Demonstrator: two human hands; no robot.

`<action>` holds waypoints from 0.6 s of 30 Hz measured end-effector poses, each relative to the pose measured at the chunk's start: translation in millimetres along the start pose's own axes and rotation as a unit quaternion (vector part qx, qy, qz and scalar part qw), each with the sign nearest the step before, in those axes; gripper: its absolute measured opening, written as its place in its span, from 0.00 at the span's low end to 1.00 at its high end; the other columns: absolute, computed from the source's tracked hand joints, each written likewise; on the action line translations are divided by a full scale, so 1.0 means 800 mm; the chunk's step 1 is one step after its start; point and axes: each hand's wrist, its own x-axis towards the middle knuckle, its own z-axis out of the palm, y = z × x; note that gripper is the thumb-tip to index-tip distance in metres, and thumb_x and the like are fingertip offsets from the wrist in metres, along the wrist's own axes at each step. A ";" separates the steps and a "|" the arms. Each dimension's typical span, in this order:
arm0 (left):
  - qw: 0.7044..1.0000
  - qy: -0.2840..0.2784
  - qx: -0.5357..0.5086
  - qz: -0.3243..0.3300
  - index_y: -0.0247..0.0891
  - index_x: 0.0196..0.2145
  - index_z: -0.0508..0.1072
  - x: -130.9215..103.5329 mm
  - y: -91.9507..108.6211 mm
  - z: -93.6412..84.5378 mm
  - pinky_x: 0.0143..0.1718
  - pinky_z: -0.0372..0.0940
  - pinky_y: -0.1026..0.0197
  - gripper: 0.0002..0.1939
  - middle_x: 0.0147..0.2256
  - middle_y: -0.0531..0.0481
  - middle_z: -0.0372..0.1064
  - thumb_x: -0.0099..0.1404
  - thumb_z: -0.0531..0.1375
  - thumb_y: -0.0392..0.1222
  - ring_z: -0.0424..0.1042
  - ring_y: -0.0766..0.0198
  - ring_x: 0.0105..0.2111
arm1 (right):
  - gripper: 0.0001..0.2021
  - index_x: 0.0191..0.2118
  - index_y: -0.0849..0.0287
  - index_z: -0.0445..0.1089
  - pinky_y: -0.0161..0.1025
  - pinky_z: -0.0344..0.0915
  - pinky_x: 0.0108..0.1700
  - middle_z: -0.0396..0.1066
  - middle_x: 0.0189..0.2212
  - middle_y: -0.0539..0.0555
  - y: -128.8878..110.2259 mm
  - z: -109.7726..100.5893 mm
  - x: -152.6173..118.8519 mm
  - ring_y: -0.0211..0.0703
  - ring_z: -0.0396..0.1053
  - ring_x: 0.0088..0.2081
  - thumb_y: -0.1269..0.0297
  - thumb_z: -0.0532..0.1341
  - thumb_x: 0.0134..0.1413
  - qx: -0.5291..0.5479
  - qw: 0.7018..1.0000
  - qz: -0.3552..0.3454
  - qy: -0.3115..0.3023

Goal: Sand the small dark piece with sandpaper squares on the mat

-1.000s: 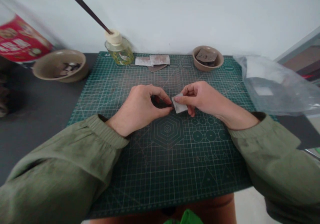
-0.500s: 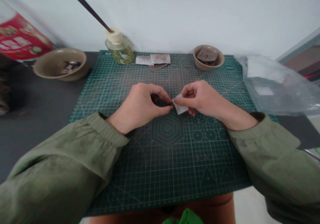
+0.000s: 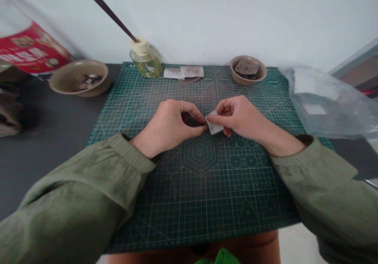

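Note:
Over the middle of the green cutting mat (image 3: 159,201), my right hand (image 3: 239,114) pinches a small pale grey square piece (image 3: 215,128) between thumb and fingers. My left hand (image 3: 174,124) is closed in a pinch at the left edge of that piece. A tiny dark bit seems to sit between its thumb and forefinger, too small to make out. The two hands' fingertips nearly meet.
At the back stand a glass bottle (image 3: 149,65) with a dark stick, pale sandpaper-like strips (image 3: 191,72) and a small bowl (image 3: 236,77). A larger bowl (image 3: 62,87) and a red-labelled container (image 3: 38,49) are left, a clear plastic bag (image 3: 339,118) right.
The whole view has shifted slightly, so things appear a little further right. Both hands keep nearly the same pose, and the pale piece is turned slightly differently.

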 end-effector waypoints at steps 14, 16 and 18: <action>1.000 -0.009 -0.003 -0.001 0.44 0.36 0.88 0.001 0.002 -0.001 0.31 0.63 0.57 0.04 0.31 0.53 0.82 0.62 0.75 0.43 0.73 0.62 0.29 | 0.12 0.29 0.60 0.76 0.29 0.62 0.17 0.76 0.18 0.49 -0.001 -0.002 -0.001 0.35 0.71 0.17 0.66 0.77 0.58 -0.018 1.000 -0.006 -0.007; 1.000 -0.007 -0.005 -0.001 0.44 0.36 0.88 0.001 0.001 -0.001 0.31 0.63 0.57 0.04 0.31 0.53 0.82 0.62 0.75 0.43 0.73 0.62 0.28 | 0.12 0.29 0.60 0.76 0.29 0.62 0.17 0.76 0.17 0.49 -0.001 -0.001 -0.001 0.35 0.70 0.16 0.66 0.77 0.58 -0.015 1.000 -0.006 -0.006; 1.000 -0.009 -0.006 -0.001 0.45 0.36 0.88 0.001 0.001 -0.001 0.32 0.63 0.57 0.04 0.31 0.53 0.82 0.62 0.75 0.43 0.72 0.62 0.28 | 0.12 0.29 0.60 0.76 0.29 0.62 0.17 0.76 0.18 0.49 0.000 -0.001 -0.001 0.35 0.71 0.17 0.66 0.77 0.58 -0.016 1.000 -0.005 -0.018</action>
